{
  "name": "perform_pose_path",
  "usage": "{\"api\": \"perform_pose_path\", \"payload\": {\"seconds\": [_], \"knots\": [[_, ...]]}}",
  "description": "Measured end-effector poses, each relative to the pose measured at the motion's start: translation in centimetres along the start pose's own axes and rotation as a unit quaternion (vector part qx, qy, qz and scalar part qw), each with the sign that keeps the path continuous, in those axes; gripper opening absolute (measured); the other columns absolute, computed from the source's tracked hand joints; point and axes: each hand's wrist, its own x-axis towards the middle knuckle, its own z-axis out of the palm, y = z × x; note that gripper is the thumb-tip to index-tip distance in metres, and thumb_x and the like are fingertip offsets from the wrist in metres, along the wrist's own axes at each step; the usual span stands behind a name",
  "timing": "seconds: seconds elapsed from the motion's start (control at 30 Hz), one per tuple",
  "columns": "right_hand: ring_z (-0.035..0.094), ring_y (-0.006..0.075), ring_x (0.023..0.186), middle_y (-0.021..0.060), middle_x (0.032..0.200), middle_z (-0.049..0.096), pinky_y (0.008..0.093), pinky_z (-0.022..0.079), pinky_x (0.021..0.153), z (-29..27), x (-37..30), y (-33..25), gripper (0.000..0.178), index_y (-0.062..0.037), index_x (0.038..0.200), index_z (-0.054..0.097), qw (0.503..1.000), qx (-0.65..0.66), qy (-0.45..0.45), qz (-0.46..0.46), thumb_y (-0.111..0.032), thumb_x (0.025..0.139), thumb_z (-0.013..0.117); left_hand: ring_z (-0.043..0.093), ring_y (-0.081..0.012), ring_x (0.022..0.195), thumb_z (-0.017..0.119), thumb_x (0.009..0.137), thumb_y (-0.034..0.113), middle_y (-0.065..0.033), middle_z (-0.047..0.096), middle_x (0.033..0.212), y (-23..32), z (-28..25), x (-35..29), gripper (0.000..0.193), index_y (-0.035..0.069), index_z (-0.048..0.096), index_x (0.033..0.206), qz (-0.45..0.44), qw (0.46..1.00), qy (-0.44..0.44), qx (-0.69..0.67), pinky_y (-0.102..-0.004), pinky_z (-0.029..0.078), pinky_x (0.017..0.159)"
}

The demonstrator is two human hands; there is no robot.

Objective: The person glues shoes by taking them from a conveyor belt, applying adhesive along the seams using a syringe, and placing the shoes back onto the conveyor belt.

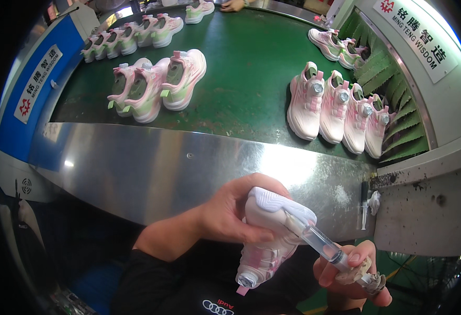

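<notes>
My left hand (pixel 225 210) is wrapped round the front of a pink and white sneaker (pixel 264 249), which is tipped so its white sole edge faces up and its dial and pink pull tab hang toward me. A clear plastic syringe (pixel 322 242) is in my right hand (pixel 346 273), with crumpled, tape-like wrapping round its plunger end. Its narrow tip meets the seam between upper and sole, near the toe. How much liquid the barrel holds, I cannot tell.
Beyond the metal ledge (pixel 152 168) lies a green conveyor belt (pixel 246 68) carrying several similar sneakers (pixel 306 105) at left and right. Green strip curtains (pixel 393 94) hang from the machine at right. A second syringe (pixel 365 205) rests on the ledge's right end. Another person's hand (pixel 233 5) shows at the far edge.
</notes>
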Motion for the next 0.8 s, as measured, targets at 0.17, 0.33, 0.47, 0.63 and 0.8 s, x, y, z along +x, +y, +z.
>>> {"api": "perform_pose_path", "payload": {"seconds": [0.17,0.33,0.47,0.63,0.8], "knots": [[0.051,0.0239,0.064,0.0257,0.080,0.059,0.0300,0.037,0.048,-0.3,-0.4,0.1,0.071,-0.0057,0.113,0.044,1.000,0.002,-0.013,-0.010,-0.058,0.072,0.067,0.056,-0.0265,0.106,0.081,0.062,0.004,-0.0186,0.058,0.110,0.6,0.3,-0.3,0.060,0.003,0.050,0.113,-0.032,0.999,0.032,-0.030,-0.0392,0.046,0.090],[0.050,0.0233,0.064,0.0253,0.082,0.059,0.0300,0.037,0.049,-0.8,-1.3,0.4,0.072,-0.0057,0.114,0.044,1.000,0.014,0.008,-0.013,-0.057,0.070,0.070,0.057,-0.0255,0.105,0.081,0.062,0.006,-0.0177,0.058,0.109,0.3,0.2,-0.1,0.060,0.003,0.050,0.113,-0.041,0.996,0.058,-0.049,-0.0392,0.047,0.090],[0.046,0.0209,0.065,0.0235,0.084,0.058,0.0296,0.037,0.054,-1.0,-1.9,0.9,0.075,-0.0051,0.115,0.043,0.999,0.029,0.039,-0.007,-0.055,0.068,0.073,0.053,-0.0153,0.103,0.076,0.069,0.004,-0.0055,0.056,0.108,-0.1,-1.2,-0.1,0.057,0.006,0.048,0.118,-0.045,0.997,0.040,-0.046,-0.0325,0.044,0.088],[0.042,0.0192,0.066,0.0217,0.084,0.057,0.0294,0.036,0.055,-2.1,-2.5,2.0,0.079,-0.0058,0.120,0.042,0.999,0.031,0.026,-0.019,-0.055,0.067,0.074,0.054,-0.0138,0.099,0.078,0.067,0.008,-0.0043,0.056,0.106,-0.1,-1.7,-0.1,0.059,0.006,0.048,0.118,-0.062,0.994,0.087,-0.038,-0.0301,0.044,0.086],[0.057,0.0292,0.090,0.0232,0.098,0.056,0.0369,0.041,0.084,-3.5,-4.2,3.4,0.089,0.0031,0.119,0.042,0.995,0.086,0.028,-0.033,-0.056,0.063,0.077,0.054,-0.0160,0.100,0.077,0.067,0.010,-0.0057,0.056,0.108,-0.2,-1.9,0.3,0.064,0.005,0.046,0.122,-0.058,0.988,0.136,-0.054,-0.0313,0.043,0.088]]}}
